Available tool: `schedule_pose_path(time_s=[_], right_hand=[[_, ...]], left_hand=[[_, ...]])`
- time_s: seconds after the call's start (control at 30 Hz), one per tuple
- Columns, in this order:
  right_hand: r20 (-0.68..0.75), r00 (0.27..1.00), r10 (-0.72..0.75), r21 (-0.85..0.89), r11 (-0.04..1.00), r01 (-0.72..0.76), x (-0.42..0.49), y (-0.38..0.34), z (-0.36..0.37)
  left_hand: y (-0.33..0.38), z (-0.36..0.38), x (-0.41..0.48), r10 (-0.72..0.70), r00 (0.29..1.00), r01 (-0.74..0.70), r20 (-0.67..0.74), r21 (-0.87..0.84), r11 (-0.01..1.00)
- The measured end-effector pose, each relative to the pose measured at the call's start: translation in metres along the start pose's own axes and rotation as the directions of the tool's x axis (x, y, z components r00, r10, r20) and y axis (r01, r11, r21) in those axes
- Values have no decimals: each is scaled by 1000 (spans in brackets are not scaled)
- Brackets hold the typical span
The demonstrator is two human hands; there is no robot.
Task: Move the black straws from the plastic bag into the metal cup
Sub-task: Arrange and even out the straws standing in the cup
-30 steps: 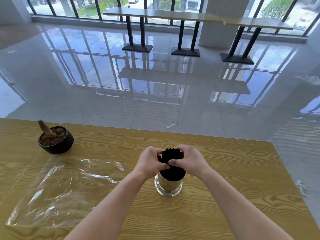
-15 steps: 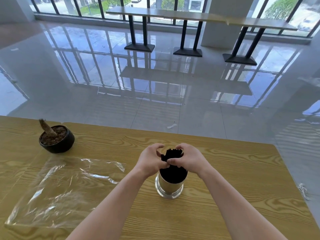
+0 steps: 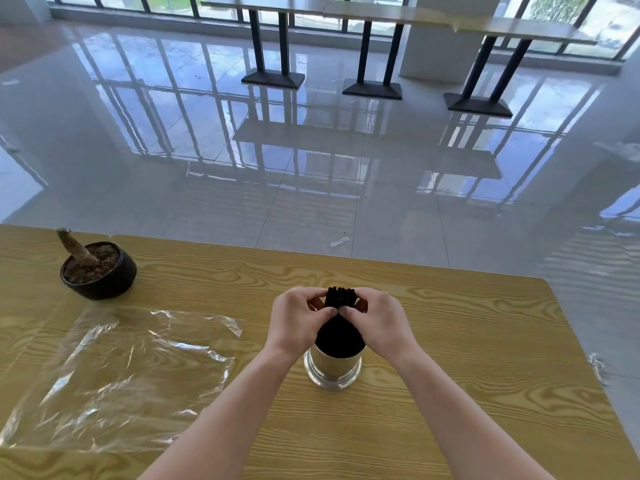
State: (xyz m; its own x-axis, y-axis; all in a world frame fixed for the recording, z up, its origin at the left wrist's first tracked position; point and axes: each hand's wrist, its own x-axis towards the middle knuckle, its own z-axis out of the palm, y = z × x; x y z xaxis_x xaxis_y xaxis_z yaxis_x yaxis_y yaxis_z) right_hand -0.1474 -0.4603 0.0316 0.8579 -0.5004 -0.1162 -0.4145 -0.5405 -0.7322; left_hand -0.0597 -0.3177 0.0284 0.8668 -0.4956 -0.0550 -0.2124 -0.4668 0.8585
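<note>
head view, single entry.

- metal cup [image 3: 333,370]: upright on wooden table [image 3: 467,341], near the middle, well apart from the edges.
- black straws [image 3: 341,297]: one tight bundle, lower ends inside the cup, tops fanned slightly above the fingers.
- left hand [image 3: 297,322]: fingers closed on the left side of the bundle, thumb tip meeting the other thumb at the front.
- right hand [image 3: 379,322]: fingers closed on the right side of the bundle, same height.
- plastic bag [image 3: 117,372]: flat, crumpled, apparently empty, left of the cup and well apart from it.
- plant pot [image 3: 98,270]: dark, at the far left of the table, clear of the work.

risks, judged from the above:
- sudden release: likely splaying of the bundle outward, a few straws tipping over the rim onto the table.
- sideways pull on the tall bundle: likely leverage against the rim, cup rocking or toppling, since neither hand steadies the cup itself.
- hard squeeze: possible kinked or flattened straws.
- depth of seating: cannot tell, cup interior hidden by the bundle; uneven ends possibly left standing proud.
</note>
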Motion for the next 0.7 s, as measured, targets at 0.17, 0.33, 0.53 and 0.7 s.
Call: schedule_pose_path(time_s=[0.17,0.33,0.53,0.7], right_hand=[[1,1000,6,30,1000,-7,6,5,2],[58,998,-20,33,999,19,9,2,4],[69,997,-21,50,999,17,12,-2,0],[121,992,33,3,999,-33,15,-5,0]], left_hand=[[-12,-1,-3,38,999,-36,-25,56,998],[-15,1,0,89,995,-95,49,134,986],[-9,-1,4,76,992,-89,102,126,988],[-6,-4,13,-5,987,-12,158,104,994]])
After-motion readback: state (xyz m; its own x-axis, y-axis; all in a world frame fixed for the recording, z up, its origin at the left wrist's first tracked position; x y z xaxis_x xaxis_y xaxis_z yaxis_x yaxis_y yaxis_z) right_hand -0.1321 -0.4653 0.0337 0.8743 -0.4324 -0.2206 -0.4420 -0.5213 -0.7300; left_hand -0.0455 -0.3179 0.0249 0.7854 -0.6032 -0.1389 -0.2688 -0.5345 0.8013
